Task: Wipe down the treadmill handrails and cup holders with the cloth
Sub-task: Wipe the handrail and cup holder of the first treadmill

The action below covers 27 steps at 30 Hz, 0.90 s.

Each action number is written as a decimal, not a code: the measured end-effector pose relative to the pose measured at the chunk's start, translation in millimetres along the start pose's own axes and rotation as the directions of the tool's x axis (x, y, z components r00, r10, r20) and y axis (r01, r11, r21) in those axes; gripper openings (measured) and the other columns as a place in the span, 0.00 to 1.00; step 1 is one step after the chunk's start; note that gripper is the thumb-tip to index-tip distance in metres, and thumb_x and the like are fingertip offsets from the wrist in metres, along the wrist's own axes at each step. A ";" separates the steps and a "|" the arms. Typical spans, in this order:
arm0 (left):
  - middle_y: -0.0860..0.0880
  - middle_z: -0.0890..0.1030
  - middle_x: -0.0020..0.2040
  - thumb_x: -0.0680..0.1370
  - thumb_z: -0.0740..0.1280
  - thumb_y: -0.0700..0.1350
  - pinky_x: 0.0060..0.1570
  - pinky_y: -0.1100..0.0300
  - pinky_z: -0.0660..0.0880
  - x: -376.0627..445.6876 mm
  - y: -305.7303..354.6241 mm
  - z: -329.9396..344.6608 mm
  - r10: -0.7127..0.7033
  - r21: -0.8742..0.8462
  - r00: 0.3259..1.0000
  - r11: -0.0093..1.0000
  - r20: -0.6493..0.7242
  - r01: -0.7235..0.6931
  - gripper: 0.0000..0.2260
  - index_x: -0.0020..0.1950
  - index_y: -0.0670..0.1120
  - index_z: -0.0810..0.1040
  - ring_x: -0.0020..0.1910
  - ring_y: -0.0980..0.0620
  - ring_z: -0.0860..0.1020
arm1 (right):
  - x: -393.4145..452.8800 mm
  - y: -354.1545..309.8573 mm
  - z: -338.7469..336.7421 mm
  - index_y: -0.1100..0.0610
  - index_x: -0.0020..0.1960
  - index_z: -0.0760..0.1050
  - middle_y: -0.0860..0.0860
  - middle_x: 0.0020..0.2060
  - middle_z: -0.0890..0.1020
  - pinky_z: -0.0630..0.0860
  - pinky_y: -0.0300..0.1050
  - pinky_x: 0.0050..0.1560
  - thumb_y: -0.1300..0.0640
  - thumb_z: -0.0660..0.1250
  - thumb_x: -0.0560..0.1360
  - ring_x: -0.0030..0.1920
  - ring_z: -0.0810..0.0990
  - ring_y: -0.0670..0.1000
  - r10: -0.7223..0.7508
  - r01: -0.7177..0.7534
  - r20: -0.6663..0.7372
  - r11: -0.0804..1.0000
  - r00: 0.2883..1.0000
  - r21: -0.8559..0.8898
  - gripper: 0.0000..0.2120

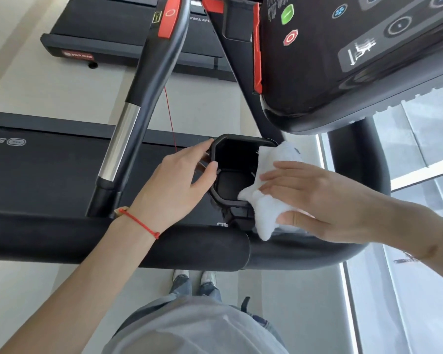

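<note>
The red plate (78, 55) on the far treadmill reads "STAR TRAC"; the near belt deck (36, 159) shows only "STA", upside down and cut off at the edge. Console (356, 47) print beside the green and red buttons is too small to read. The left hand (175, 185) curls its thumb and fingers around the black cup holder (237, 172) rim, a red string at the wrist. The right hand (315, 198) presses straight fingers on the white cloth (266, 208) draped over the holder's right edge, thumb tucked beneath; the holder's underside is hidden.
</note>
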<state>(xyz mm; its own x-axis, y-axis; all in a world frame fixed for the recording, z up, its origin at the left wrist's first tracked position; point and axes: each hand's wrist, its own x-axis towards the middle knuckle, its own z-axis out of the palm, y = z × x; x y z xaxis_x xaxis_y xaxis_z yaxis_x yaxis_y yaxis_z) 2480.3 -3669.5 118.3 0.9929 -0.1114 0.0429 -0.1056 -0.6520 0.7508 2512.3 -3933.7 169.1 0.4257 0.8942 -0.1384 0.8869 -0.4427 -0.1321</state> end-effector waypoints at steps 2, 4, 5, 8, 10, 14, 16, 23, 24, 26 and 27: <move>0.59 0.79 0.59 0.80 0.57 0.56 0.59 0.52 0.77 -0.3 0.2 -0.2 -0.017 0.000 1.000 1.000 0.005 0.017 0.22 0.74 0.55 0.69 0.55 0.59 0.78 | 10.8 1.4 -3.9 0.59 0.59 0.77 0.52 0.53 0.82 0.61 0.47 0.73 0.43 0.49 0.83 0.59 0.77 0.56 -0.006 0.010 0.063 0.998 0.998 -0.062 0.25; 0.56 0.78 0.63 0.79 0.56 0.57 0.60 0.50 0.77 -0.7 0.1 -0.1 -0.047 0.003 0.999 0.999 0.015 0.047 0.24 0.75 0.54 0.67 0.58 0.56 0.78 | 18.9 7.1 -6.7 0.59 0.54 0.77 0.52 0.49 0.81 0.66 0.48 0.67 0.41 0.47 0.83 0.55 0.77 0.57 -0.028 0.041 0.135 0.994 0.990 -0.096 0.27; 0.55 0.78 0.64 0.79 0.56 0.58 0.61 0.49 0.76 -0.8 0.4 -0.3 -0.061 0.008 0.998 0.998 0.023 0.060 0.25 0.75 0.54 0.67 0.59 0.54 0.78 | 21.9 11.5 -7.9 0.59 0.54 0.77 0.52 0.49 0.81 0.68 0.49 0.66 0.41 0.47 0.83 0.55 0.77 0.57 -0.053 0.071 0.153 0.991 0.987 -0.115 0.27; 0.54 0.77 0.65 0.79 0.55 0.58 0.62 0.49 0.75 -1.6 2.0 -1.5 -0.076 0.023 0.997 0.997 0.034 0.075 0.25 0.76 0.54 0.65 0.61 0.53 0.77 | 31.1 24.9 -15.1 0.58 0.55 0.78 0.51 0.49 0.81 0.69 0.50 0.65 0.41 0.47 0.83 0.56 0.77 0.57 -0.112 0.143 0.178 0.974 0.978 -0.174 0.27; 0.54 0.77 0.66 0.80 0.55 0.58 0.62 0.49 0.75 -2.1 3.1 -2.4 -0.077 0.025 0.996 0.997 0.036 0.076 0.25 0.77 0.53 0.65 0.61 0.53 0.77 | 36.0 27.6 -18.1 0.58 0.55 0.78 0.51 0.48 0.81 0.69 0.50 0.65 0.43 0.48 0.83 0.55 0.77 0.57 -0.121 0.149 0.162 0.974 0.979 -0.173 0.26; 0.53 0.76 0.66 0.80 0.56 0.56 0.62 0.50 0.75 -2.1 4.4 -2.7 -0.083 0.012 0.996 0.996 0.037 0.083 0.25 0.77 0.52 0.65 0.62 0.52 0.77 | 23.8 13.2 -8.4 0.58 0.52 0.78 0.50 0.47 0.81 0.66 0.49 0.67 0.43 0.52 0.83 0.54 0.76 0.55 -0.083 0.091 0.092 0.992 0.992 -0.090 0.23; 0.54 0.76 0.67 0.80 0.56 0.56 0.63 0.51 0.75 -1.7 4.2 -3.4 -0.083 0.009 0.996 0.997 0.038 0.083 0.25 0.77 0.52 0.65 0.62 0.53 0.76 | 16.5 9.6 -1.7 0.59 0.54 0.78 0.51 0.49 0.81 0.66 0.49 0.68 0.42 0.54 0.82 0.54 0.76 0.55 -0.070 0.072 0.053 0.996 0.996 -0.044 0.23; 0.55 0.75 0.68 0.80 0.55 0.57 0.63 0.50 0.75 -2.6 3.9 -4.9 -0.086 0.015 0.995 0.996 0.049 0.085 0.25 0.77 0.54 0.64 0.63 0.54 0.76 | 24.4 41.7 -9.3 0.60 0.54 0.79 0.53 0.53 0.80 0.64 0.51 0.72 0.40 0.57 0.81 0.60 0.76 0.57 -0.167 0.175 0.079 0.979 0.983 -0.104 0.24; 0.55 0.75 0.68 0.80 0.55 0.57 0.63 0.50 0.75 -2.9 4.1 -5.0 -0.085 0.016 0.995 0.996 0.048 0.084 0.25 0.77 0.54 0.64 0.63 0.54 0.76 | 21.7 38.3 -6.4 0.60 0.55 0.78 0.53 0.54 0.80 0.63 0.52 0.72 0.40 0.57 0.81 0.61 0.76 0.58 -0.134 0.138 0.055 0.985 0.990 -0.099 0.24; 0.55 0.76 0.67 0.80 0.55 0.57 0.62 0.50 0.75 -3.5 4.3 -4.9 -0.081 0.017 0.996 0.997 0.042 0.080 0.25 0.77 0.54 0.64 0.62 0.54 0.76 | 11.9 22.0 2.8 0.62 0.58 0.77 0.54 0.57 0.78 0.61 0.53 0.74 0.41 0.55 0.82 0.65 0.73 0.57 -0.014 0.014 -0.004 0.998 1.000 -0.062 0.25; 0.54 0.76 0.67 0.80 0.55 0.57 0.62 0.50 0.75 -3.8 4.5 -4.5 -0.077 0.019 0.996 0.997 0.039 0.077 0.25 0.77 0.53 0.64 0.62 0.54 0.77 | 5.7 10.5 8.2 0.62 0.60 0.76 0.54 0.60 0.77 0.60 0.53 0.75 0.42 0.54 0.82 0.68 0.71 0.56 0.062 -0.062 -0.035 0.998 0.997 -0.023 0.25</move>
<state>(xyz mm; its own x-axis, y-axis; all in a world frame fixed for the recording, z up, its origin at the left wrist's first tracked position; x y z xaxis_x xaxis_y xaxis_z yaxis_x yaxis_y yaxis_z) 2476.3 -3668.6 124.5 0.9951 -0.0899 -0.0410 -0.0303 -0.6727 0.7393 2522.6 -3933.8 158.8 0.4856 0.8671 -0.1115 0.8624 -0.4960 -0.1010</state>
